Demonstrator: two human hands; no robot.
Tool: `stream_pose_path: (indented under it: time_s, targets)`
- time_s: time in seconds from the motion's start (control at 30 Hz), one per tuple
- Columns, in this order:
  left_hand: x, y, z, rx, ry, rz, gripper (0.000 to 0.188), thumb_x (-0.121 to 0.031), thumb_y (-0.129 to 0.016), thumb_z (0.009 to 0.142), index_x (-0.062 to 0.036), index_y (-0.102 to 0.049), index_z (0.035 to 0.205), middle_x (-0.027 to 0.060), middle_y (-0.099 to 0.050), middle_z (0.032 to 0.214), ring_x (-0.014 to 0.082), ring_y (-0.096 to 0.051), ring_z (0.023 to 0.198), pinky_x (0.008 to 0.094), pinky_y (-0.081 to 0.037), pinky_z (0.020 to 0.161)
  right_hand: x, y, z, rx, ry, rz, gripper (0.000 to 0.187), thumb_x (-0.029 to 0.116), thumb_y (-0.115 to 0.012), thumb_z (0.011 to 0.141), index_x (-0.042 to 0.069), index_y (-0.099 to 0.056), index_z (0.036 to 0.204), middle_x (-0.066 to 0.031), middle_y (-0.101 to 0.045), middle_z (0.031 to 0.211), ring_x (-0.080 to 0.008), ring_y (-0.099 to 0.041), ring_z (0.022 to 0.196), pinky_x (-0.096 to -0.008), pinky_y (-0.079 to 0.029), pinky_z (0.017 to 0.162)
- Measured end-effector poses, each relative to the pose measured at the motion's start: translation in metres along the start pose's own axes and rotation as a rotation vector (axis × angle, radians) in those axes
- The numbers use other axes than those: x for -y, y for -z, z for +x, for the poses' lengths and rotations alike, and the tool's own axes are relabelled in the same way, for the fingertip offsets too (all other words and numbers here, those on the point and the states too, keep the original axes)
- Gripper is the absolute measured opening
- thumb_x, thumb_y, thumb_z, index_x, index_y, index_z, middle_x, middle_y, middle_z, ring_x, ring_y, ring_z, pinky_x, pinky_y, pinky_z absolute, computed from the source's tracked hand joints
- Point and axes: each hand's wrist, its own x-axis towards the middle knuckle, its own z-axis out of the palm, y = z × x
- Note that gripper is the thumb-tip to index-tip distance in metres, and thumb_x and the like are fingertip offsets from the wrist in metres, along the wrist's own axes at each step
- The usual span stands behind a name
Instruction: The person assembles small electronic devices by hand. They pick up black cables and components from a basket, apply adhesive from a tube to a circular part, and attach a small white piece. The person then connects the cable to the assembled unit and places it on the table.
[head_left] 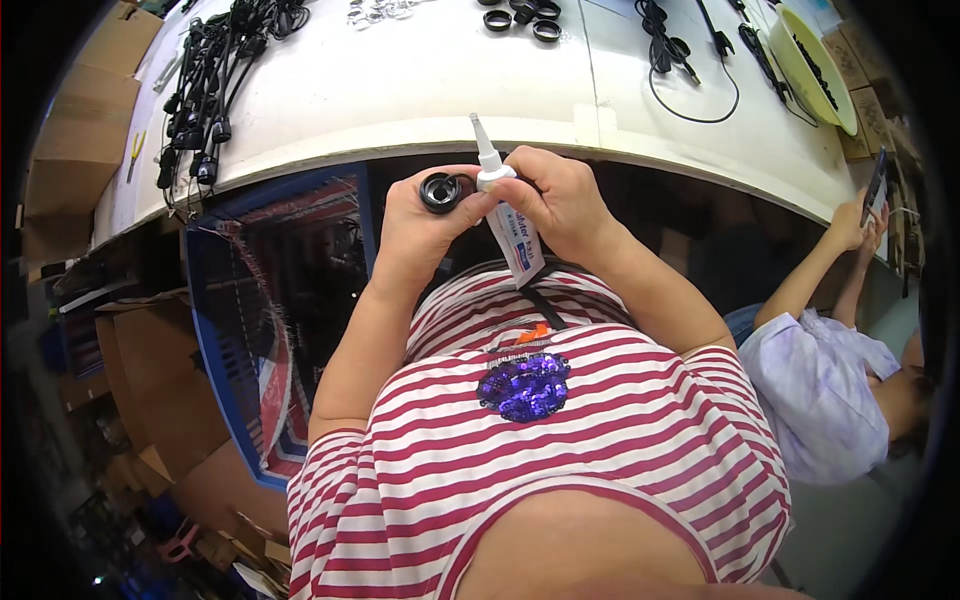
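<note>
Just in front of the table's edge, my left hand (408, 228) is closed around a short black cylindrical part (440, 193), its round open end facing up. Its thumb reaches over to the neck of a white squeeze tube (514, 240). My right hand (568, 205) grips that tube near its collar, with thumb and bent fingers. The tube hangs with its flat end toward my striped shirt, and its long tapered white nozzle (483, 138) points up and away. Whether anything more lies under my left fingers is hidden.
On the white table (400, 100) lie a bundle of black cables (205, 110), several black rings (546, 31), small clear pieces (375, 12) and a looped cable (655, 45). A pale yellow bowl (815, 70) holds dark parts. A blue crate (215, 340) stands below. At right, a person holds a phone (876, 185).
</note>
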Motion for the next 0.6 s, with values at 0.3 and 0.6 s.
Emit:
stream_pose_path:
  time_s: [0.3,0.6]
  targets:
    - [0.0049,0.0015,-0.0009,0.026,-0.029,0.038,0.022,-0.006,-0.071,0.072,0.0025,-0.064,0.091,0.0038,-0.064,0.076,0.0072,-0.058,0.069,0.0201,-0.046,0.062,0.0025,-0.0025,-0.0041,0.023,0.006,0.129,0.026,0.026,-0.057,0.085,0.003,-0.058,0.072,-0.0094,-0.052,0.059,-0.0216,-0.052,0.051,-0.0294,-0.041,0.046]
    - [0.0068,0.0015,-0.0024,0.014,-0.049,0.019,0.024,-0.006,-0.072,0.071,0.0017,-0.063,0.091,0.0027,-0.062,0.073,0.0066,-0.055,0.063,0.0183,-0.042,0.056,0.0048,-0.0031,-0.0026,0.022,0.041,0.137,0.024,0.023,-0.058,0.085,0.003,-0.058,0.072,-0.0083,-0.052,0.058,-0.0187,-0.051,0.049,-0.028,-0.04,0.045]
